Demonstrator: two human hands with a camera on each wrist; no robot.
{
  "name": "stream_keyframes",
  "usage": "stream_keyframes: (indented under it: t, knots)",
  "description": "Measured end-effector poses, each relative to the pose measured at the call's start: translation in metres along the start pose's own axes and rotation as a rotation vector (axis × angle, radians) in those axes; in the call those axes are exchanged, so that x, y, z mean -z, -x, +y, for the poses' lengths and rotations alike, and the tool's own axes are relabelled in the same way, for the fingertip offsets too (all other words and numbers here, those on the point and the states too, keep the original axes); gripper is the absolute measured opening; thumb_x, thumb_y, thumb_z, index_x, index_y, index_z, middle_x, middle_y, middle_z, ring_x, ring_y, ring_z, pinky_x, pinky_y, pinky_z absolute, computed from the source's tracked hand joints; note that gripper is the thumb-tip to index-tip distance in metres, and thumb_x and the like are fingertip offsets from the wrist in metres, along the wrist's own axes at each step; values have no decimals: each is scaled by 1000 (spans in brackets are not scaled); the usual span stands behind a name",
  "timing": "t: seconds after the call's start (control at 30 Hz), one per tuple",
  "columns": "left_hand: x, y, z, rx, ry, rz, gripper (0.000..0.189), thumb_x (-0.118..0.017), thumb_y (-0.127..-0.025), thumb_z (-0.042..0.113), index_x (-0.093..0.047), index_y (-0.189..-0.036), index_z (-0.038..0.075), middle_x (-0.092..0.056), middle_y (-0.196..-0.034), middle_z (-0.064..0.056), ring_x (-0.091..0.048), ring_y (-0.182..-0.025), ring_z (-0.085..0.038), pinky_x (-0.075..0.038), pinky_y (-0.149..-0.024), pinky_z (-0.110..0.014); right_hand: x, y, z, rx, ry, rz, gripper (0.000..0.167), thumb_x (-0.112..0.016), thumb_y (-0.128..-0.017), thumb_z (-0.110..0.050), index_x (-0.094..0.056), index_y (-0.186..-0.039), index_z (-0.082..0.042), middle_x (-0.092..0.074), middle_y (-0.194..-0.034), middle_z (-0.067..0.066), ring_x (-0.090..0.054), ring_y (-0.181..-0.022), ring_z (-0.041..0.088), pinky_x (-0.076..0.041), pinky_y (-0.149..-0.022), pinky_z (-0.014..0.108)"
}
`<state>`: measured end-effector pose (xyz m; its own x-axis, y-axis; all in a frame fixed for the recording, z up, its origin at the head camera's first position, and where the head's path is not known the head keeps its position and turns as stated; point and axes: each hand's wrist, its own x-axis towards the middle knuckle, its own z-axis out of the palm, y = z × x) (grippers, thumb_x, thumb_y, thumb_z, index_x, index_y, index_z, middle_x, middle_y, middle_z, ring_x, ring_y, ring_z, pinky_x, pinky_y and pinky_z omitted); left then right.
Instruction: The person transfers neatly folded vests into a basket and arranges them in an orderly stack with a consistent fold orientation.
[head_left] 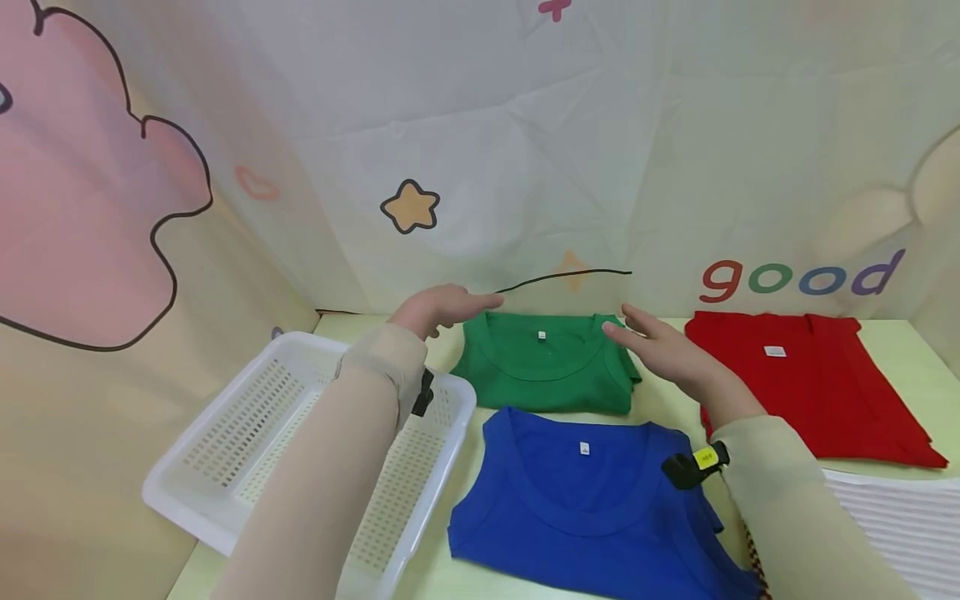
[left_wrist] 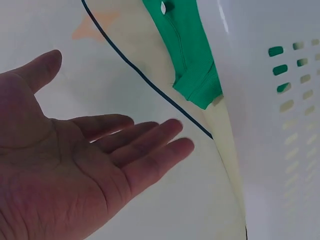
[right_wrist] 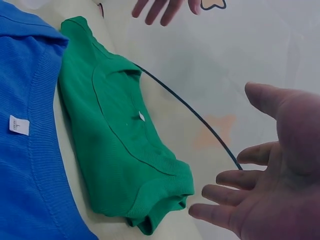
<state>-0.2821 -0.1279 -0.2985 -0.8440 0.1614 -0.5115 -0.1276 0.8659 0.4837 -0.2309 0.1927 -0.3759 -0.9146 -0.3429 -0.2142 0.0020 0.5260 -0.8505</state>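
A folded green shirt (head_left: 547, 387) lies at the back of the table, a white tag at its neckline. My left hand (head_left: 442, 307) hovers near its left shoulder, and its fingers look straight and hold nothing in the left wrist view. Above the shirt's right side is my right hand (head_left: 667, 350), fingers spread and relaxed, also holding nothing. Nearer to me lies a folded blue shirt (head_left: 570, 533), below the right wrist. A red shirt (head_left: 802, 400) rests to the right, partly behind my right forearm.
At the left stands a white perforated plastic basket (head_left: 459, 396), under my left forearm. White striped cloth (head_left: 900, 517) lies at the right front edge. A printed curtain (head_left: 525, 183) hangs close behind the table.
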Motion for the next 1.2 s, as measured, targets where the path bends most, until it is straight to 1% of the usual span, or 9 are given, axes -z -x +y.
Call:
stream_keyframes:
  t: [0.1,0.2,0.33,0.5,0.67,0.8,1.03,1.13,1.2]
  knots:
    - [3,-5,0,38,85,-54,82,-48,-107,63,-36,-166,8,-35,-170,-16,-44,-150,-42,-44,-119,-53,5,-4,2,-6,-58,-22,91,-50,-111,-48,0,-170,-1,-6,-175,31,-15,-157,58,-24,-122,74]
    - [6,-10,0,75,170,-113,82,-51,-107,62,-32,-169,11,-29,-173,-19,-41,-152,-44,-41,-122,-54,8,-8,6,-17,-94,-49,91,-50,-112,-48,1,-170,1,-7,-175,31,-17,-157,58,-26,-124,70]
    - [8,-16,1,119,222,-163,86,-53,-106,61,-25,-170,12,-27,-172,-24,-40,-152,-45,-39,-123,-55,12,-13,10,-38,-118,-80,90,-49,-112,-47,2,-169,1,-7,-174,32,-17,-157,57,-28,-124,68]
    - [9,-26,3,164,225,-203,93,-56,-104,63,-22,-170,5,-30,-170,-27,-43,-150,-45,-42,-121,-54,18,-17,16,-55,-159,-95,87,-46,-113,-46,0,-169,3,-8,-174,33,-20,-156,58,-32,-122,66]
    - [8,-35,7,183,205,-232,96,-56,-104,63,-24,-167,-2,-37,-167,-28,-47,-148,-44,-45,-119,-53,26,-21,28,-103,-221,-107,86,-43,-113,-50,-1,-170,0,-12,-173,34,-24,-156,56,-35,-121,64]
    - [7,-40,8,207,197,-244,96,-55,-105,63,-24,-166,-4,-39,-165,-28,-49,-147,-44,-46,-118,-54,30,-27,38,-151,-264,-119,89,-42,-112,-54,0,-170,-1,-14,-173,34,-27,-156,55,-37,-121,62]
    - [8,-51,7,265,277,-266,96,-58,-105,60,-21,-168,-3,-35,-168,-27,-44,-150,-45,-40,-122,-56,34,-33,50,-187,-327,-127,91,-44,-111,-55,0,-171,-3,-16,-172,33,-28,-156,54,-41,-119,59]
    - [9,-55,6,278,259,-273,97,-58,-105,60,-20,-168,-3,-35,-168,-28,-46,-149,-46,-41,-122,-57,36,-34,54,-198,-341,-131,90,-42,-111,-56,0,-171,-3,-16,-172,33,-28,-156,54,-41,-118,58]
    - [9,-57,5,291,220,-290,97,-56,-105,61,-19,-168,-3,-35,-168,-28,-48,-147,-46,-40,-122,-57,37,-35,57,-200,-352,-138,90,-41,-111,-57,0,-170,-2,-16,-172,33,-28,-156,53,-42,-118,57]
